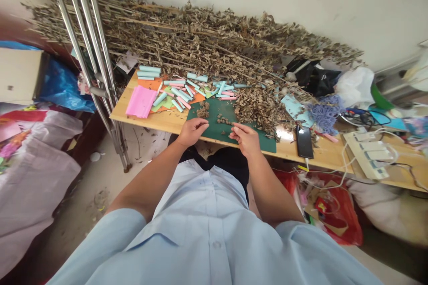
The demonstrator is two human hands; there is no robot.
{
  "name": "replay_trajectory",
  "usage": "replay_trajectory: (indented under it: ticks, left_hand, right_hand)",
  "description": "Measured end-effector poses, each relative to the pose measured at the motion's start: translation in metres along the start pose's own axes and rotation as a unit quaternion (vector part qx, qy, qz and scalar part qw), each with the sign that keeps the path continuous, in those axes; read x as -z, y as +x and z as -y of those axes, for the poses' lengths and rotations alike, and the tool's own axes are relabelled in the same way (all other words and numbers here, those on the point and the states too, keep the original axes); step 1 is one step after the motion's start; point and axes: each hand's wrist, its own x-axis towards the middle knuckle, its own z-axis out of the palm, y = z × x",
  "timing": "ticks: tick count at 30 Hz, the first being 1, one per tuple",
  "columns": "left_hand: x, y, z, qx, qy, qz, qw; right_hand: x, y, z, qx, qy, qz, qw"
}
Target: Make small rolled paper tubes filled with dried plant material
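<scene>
The left hand (193, 131) and right hand (246, 139) press fingertips together over the green mat (221, 107), contents unclear, and the beige box's (23, 71) small mark is illegible.

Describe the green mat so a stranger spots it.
Find the wooden table with dried stalks along its back. At its front edge, between the pink sheets and black phone, lies the mat, near the left hand and right hand. Its dark green sets it apart from the pale table.

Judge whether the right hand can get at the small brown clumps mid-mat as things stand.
Likely yes: the right hand's fingertips are right beside the small brown clumps, with no visible barrier between; the dried-leaf pile lies to their right.
</scene>
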Motion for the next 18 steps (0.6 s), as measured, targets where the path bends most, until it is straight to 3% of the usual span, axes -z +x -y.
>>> replay_trajectory:
  ticks: [8, 18]
  left_hand:
    - [0.0011, 0.0002, -0.0017, -0.002, 0.010, 0.003, 1.000]
    - [0.0009, 0.0009, -0.0026, -0.016, 0.023, 0.000, 1.000]
  right_hand:
    - [-0.0009, -0.0025, 0.0060, -0.015, 0.043, 0.013, 0.999]
    - [0.0013, -0.0017, 0.0067, -0.021, 0.098, -0.027, 0.995]
